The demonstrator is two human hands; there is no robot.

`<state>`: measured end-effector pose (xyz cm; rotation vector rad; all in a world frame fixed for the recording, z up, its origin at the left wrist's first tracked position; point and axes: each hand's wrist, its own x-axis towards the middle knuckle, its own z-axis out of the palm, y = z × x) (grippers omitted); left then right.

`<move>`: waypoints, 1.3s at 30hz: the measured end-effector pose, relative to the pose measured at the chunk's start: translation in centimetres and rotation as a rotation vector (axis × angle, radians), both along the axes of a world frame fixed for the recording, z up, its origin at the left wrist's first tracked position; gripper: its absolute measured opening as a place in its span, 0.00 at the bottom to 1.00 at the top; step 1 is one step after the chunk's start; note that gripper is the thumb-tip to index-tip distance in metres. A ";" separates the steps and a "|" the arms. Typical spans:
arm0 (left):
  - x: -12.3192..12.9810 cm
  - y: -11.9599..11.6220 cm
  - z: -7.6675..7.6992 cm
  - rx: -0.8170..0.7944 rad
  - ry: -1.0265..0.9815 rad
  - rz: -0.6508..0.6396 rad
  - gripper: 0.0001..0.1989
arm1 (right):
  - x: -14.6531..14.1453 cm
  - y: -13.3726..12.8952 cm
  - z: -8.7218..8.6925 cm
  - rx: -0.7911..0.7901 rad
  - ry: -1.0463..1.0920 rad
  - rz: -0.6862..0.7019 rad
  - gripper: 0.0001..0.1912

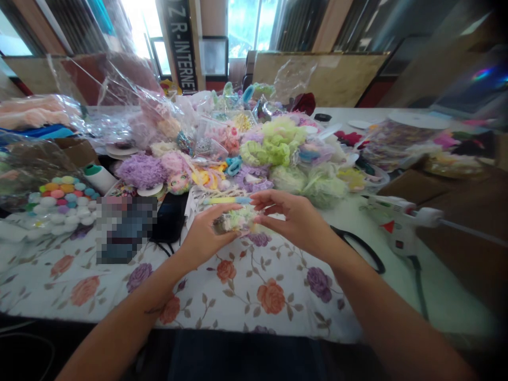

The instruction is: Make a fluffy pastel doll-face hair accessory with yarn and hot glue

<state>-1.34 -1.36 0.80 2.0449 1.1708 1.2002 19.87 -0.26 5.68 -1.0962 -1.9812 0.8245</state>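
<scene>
Over the flowered tablecloth [270,293], both my hands are at a small frilly decoration [237,219] in pale green and white. My left hand [207,228] grips its left side, the thumb and fingers curled round it. My right hand [296,217] has its fingers bent at the right end of the piece, the thumb and fingertips closing on its edge. Just behind the decoration lies a thin yellow and light-blue strip [224,200]; my right fingertips are close to its blue end, and whether they touch it I cannot tell.
A heap of craft trimmings lies behind, with green tulle [280,140] and purple fluff [141,170]. A black phone [170,218] and pompoms [59,203] are left. To the right are black-handled scissors [363,248], a glue gun [400,222] and a cardboard box [456,248].
</scene>
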 end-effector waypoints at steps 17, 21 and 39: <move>-0.1 0.1 0.2 -0.221 -0.063 -0.013 0.25 | -0.7 0.2 1.1 0.080 -0.231 0.010 0.04; -0.2 0.1 0.1 -0.273 -0.070 -0.017 0.25 | -0.9 0.5 1.3 0.024 -0.220 0.058 0.03; -0.4 0.0 1.2 -0.539 -0.310 -0.122 0.28 | -1.3 1.3 0.7 -0.045 -0.210 0.063 0.08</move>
